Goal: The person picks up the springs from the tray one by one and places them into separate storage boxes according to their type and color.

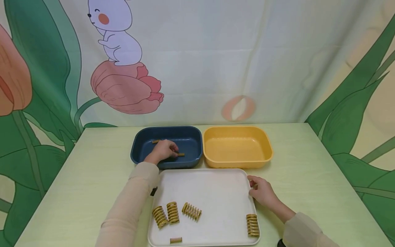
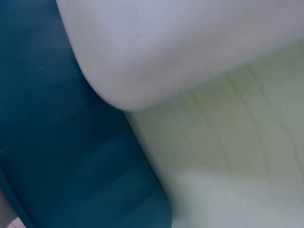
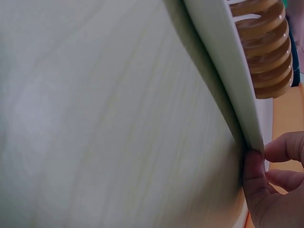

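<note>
My left hand (image 1: 165,150) is inside the dark blue bin (image 1: 135,144), its fingertips pinching one end of a small gold coil spring (image 1: 181,154). Behind that hand, another small spring (image 1: 156,141) lies in the bin, partly covered. With thumb and fingers, my right hand (image 1: 263,192) grips the right rim of the white tray (image 1: 210,188); the right wrist view shows the thumb (image 3: 255,173) against the rim's outer side. Near this hand, a large gold spring (image 1: 252,225) lies along the tray's right edge. The left wrist view does not show the left fingers.
On the tray's left half lie large springs (image 1: 172,212), with a small spring (image 1: 176,240) near its front edge. A yellow bin (image 1: 237,164) stands right of the blue one, behind the tray. A printed curtain (image 1: 197,68) hangs behind the table (image 1: 102,171).
</note>
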{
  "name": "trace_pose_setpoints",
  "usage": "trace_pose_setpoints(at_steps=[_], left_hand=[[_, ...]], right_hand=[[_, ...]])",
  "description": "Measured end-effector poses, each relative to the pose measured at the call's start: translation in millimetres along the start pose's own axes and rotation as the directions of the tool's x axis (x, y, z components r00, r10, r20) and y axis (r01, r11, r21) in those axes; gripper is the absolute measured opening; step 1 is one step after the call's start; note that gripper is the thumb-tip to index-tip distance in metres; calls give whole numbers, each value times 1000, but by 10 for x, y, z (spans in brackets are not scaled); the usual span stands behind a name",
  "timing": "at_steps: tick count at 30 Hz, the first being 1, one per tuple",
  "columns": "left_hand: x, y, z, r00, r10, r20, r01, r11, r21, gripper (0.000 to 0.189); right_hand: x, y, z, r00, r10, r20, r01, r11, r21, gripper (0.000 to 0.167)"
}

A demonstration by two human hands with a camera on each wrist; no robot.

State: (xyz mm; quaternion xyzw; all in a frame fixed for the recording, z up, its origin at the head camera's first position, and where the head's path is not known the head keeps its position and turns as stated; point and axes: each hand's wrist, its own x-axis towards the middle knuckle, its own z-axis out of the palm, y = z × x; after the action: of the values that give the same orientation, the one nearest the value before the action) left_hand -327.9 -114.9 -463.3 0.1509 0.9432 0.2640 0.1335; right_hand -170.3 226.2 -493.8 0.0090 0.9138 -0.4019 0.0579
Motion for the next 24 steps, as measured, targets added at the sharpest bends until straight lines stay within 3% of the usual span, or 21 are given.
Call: trace_pose_setpoints(at_steps=[10, 19, 24], left_hand=[[-119, 41, -118, 997, 71, -24, -71, 997, -19, 19], [-167, 40, -137, 999, 33, -12, -34, 998, -46, 20], [-186, 55, -146, 999, 45, -20, -46, 998, -47, 19]], right_hand=[[5, 10, 6, 1000, 15, 4, -15, 1000, 12, 49], [-1, -6, -2, 1000, 17, 11, -17, 1000, 3, 49], [-7, -13, -7, 1000, -2, 6, 2, 1000, 0, 49]])
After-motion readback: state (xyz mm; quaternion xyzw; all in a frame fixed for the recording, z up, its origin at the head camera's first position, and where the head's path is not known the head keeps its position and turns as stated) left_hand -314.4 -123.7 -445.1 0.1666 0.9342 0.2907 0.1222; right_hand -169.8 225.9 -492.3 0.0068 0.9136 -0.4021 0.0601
